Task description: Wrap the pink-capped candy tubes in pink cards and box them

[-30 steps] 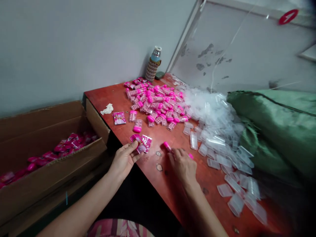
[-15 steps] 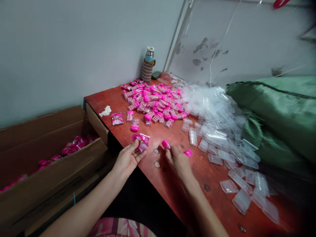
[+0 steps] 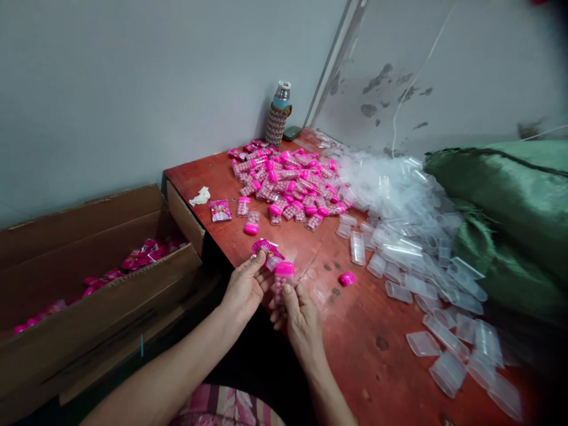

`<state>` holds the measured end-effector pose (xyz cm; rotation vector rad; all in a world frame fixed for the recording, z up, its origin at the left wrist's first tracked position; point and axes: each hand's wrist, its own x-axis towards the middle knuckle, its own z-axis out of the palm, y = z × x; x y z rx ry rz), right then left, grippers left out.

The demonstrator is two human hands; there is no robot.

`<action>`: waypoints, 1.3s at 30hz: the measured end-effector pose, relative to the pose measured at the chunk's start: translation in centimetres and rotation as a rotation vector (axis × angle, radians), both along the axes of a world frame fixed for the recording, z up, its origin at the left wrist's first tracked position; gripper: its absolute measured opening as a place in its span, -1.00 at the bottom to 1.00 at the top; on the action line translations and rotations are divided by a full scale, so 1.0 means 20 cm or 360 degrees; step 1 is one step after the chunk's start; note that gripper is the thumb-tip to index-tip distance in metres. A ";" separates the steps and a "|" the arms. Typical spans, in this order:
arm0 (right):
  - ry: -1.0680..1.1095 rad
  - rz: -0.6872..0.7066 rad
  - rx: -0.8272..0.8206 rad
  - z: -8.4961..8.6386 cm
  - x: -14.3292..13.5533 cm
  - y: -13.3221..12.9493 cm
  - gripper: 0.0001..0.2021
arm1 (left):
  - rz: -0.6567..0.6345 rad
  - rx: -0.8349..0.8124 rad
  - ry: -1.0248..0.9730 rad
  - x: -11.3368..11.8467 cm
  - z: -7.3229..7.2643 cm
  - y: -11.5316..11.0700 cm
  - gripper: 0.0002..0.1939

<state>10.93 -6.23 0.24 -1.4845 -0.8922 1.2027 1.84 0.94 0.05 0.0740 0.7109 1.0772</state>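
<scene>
Our red table [image 3: 364, 325] has open room along its near edge, a cardboard box [image 3: 89, 337] to its left. Over that edge our right hand [image 3: 302, 319] grips a filled bottle [image 3: 284, 279], our left hand [image 3: 244, 288] pinches a pink packet [image 3: 266, 248]; rightward, past clear space, lies a loose cap [image 3: 347, 278].

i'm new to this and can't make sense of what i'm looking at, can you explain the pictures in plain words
There's no machine here, just a person's own two bare hands, seen by one camera worn on the head, looking forward and down.

The left hand holds pink printed wrapping. The right hand holds a small pink-capped bottle with pink balls inside.

On the red table lie a pile of similar bottles, many clear containers and a loose pink cap. An open cardboard box with pink items stands to the left.
</scene>
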 end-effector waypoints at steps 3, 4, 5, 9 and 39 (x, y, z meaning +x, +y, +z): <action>0.0045 0.0032 -0.0001 -0.01 0.00 0.01 -0.73 | -0.0060 0.0085 0.0024 0.00 0.00 0.00 -0.87; 0.0061 0.0057 0.0006 -0.01 0.00 0.02 -0.73 | -0.0078 0.0110 0.0039 0.00 0.01 0.00 -0.86; 0.0077 0.0083 0.0016 -0.01 0.00 0.02 -0.73 | -0.0090 0.0132 0.0055 -0.01 0.01 0.00 -0.85; 0.0126 0.0085 0.0036 -0.01 0.00 0.02 -0.74 | -0.0160 0.0247 0.0079 -0.02 0.03 0.00 -0.82; -0.0115 0.0012 0.0187 -0.08 0.00 0.03 -0.74 | -0.0711 0.0560 0.0482 -0.02 0.03 0.04 -0.78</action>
